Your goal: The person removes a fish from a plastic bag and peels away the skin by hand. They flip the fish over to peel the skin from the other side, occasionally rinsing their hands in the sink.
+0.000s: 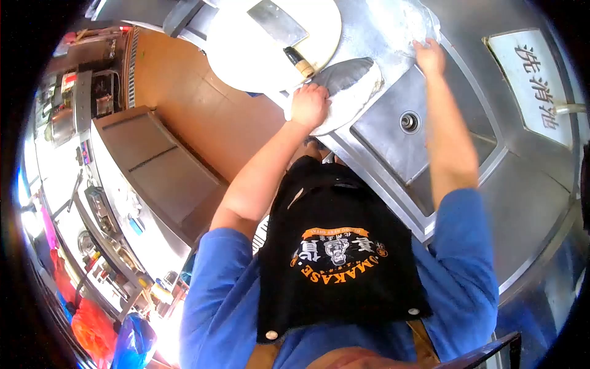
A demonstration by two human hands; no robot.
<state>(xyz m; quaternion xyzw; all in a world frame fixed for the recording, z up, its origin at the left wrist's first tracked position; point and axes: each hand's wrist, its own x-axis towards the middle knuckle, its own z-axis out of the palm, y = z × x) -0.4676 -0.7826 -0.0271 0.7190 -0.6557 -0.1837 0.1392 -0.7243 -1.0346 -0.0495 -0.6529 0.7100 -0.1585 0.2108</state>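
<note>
Closest to the camera hangs a black apron (344,203) with orange lettering, worn over blue sleeves. Up past it, the left hand (310,104) has its fingers bent and held close together at the edge of a dark-and-white piece (353,92), maybe fish; whether they grip it or just press, I can't tell. The right hand (431,58) reaches farther, its fingers curled at the edge of a pale, see-through sheet (409,31) on the steel counter; glare hides whether they pinch it.

That dark-and-white piece lies between the round white board (236,58) and the steel sink (402,117), whose drain (410,122) shows beneath the right forearm's side. On the board sits a cleaver (279,23), its black-and-tan handle (299,63) angled toward the left hand. Beyond the sink, a sign (531,86) with dark characters is set by a tap (570,109). Brown floor (190,92) spreads off to the left.
</note>
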